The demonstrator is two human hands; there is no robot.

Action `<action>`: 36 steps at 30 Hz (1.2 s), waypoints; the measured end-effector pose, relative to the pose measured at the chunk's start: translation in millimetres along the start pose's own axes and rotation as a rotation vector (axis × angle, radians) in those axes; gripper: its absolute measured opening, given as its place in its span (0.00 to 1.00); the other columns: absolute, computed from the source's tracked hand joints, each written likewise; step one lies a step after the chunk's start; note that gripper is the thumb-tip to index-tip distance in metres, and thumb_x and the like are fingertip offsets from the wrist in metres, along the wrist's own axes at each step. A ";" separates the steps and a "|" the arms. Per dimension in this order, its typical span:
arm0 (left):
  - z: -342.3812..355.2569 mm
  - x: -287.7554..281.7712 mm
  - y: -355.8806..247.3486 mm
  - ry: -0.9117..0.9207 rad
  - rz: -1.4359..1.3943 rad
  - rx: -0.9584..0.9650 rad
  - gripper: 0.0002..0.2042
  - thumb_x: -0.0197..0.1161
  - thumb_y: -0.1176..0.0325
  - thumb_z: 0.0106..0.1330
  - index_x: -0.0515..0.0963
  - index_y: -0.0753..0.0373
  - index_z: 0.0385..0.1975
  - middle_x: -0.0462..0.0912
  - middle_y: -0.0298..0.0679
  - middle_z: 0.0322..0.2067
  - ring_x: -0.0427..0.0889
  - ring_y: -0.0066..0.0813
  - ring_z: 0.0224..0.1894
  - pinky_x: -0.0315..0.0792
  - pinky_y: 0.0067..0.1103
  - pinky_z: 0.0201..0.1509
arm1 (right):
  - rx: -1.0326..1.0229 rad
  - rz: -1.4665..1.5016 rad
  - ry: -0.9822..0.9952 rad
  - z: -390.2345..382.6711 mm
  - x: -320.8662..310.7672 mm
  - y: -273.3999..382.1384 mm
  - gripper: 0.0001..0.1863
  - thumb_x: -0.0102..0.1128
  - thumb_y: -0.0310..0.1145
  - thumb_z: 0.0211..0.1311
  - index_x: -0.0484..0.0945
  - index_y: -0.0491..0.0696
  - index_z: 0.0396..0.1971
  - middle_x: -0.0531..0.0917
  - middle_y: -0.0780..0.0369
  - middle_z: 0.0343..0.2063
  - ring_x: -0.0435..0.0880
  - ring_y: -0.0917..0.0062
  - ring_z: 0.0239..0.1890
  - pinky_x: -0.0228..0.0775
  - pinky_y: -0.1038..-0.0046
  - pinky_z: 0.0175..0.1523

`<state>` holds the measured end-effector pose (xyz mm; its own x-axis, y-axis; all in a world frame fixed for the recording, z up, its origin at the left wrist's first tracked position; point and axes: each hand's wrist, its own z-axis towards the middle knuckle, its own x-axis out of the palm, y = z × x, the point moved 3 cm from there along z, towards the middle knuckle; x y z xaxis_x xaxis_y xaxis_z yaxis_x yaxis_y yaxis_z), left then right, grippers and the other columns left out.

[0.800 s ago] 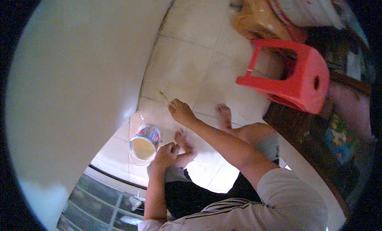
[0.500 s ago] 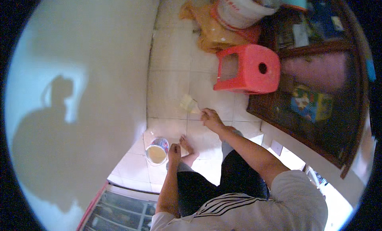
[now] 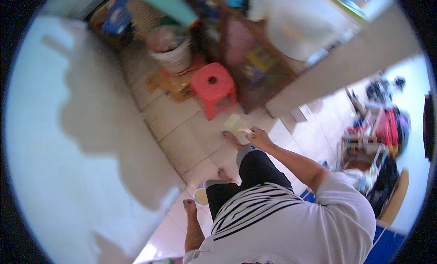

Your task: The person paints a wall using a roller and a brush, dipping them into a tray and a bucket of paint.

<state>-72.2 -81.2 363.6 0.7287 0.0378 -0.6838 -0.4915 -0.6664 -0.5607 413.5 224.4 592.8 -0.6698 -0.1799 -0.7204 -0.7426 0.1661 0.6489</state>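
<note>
My right hand (image 3: 260, 138) is closed around the handle of a wide paintbrush (image 3: 236, 123). Its pale bristles point up and left, over the tiled floor beyond my right foot. My left hand (image 3: 189, 206) is closed and hangs at my left side; whatever may be inside the fist is hidden. Just to the right of that hand is a small paint bucket (image 3: 197, 196) with cream-coloured liquid in it, partly covered by my left leg. I cannot tell whether the hand touches the bucket.
A red plastic stool (image 3: 213, 84) stands ahead, beside a white bucket (image 3: 175, 59) and an orange-brown bag (image 3: 170, 85). A dark wooden cabinet (image 3: 255, 89) lies to their right. The pale wall (image 3: 91, 164) runs along my left. Far right are piled belongings (image 3: 380, 132).
My view has swung round to the right, bringing in the room's right side. The brush stays in my right hand and now appears nearer my right foot. My left hand remains closed.
</note>
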 end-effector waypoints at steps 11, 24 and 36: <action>-54.7 -15.9 -128.1 0.411 0.022 -0.027 0.07 0.62 0.72 0.53 0.75 0.68 0.29 0.79 0.43 0.22 0.80 0.31 0.19 0.73 0.23 0.17 | 0.348 0.183 -0.193 -186.7 -108.0 -85.7 0.25 0.57 0.52 0.59 0.75 0.40 0.37 0.81 0.47 0.27 0.82 0.53 0.32 0.73 0.58 0.38; -111.7 125.2 -414.0 0.463 0.305 0.168 0.09 0.65 0.74 0.55 0.71 0.66 0.30 0.78 0.42 0.21 0.79 0.29 0.18 0.72 0.22 0.17 | 0.667 0.575 -0.412 -298.2 -238.5 -270.4 0.25 0.58 0.51 0.61 0.74 0.40 0.34 0.79 0.57 0.19 0.79 0.74 0.17 0.72 0.70 0.24; -241.2 325.5 -552.5 0.563 0.566 0.590 0.19 0.60 0.57 0.63 0.73 0.66 0.17 0.78 0.42 0.13 0.80 0.33 0.17 0.74 0.29 0.22 | 0.891 0.679 -0.662 -419.2 -349.1 -441.1 0.23 0.57 0.49 0.62 0.72 0.41 0.31 0.76 0.59 0.14 0.77 0.74 0.13 0.69 0.71 0.18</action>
<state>551.6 119.6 563.4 0.3579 -0.6330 -0.6865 -0.8843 0.0064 -0.4669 973.6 -192.5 660.7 -0.5905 0.6610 -0.4630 0.1707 0.6630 0.7289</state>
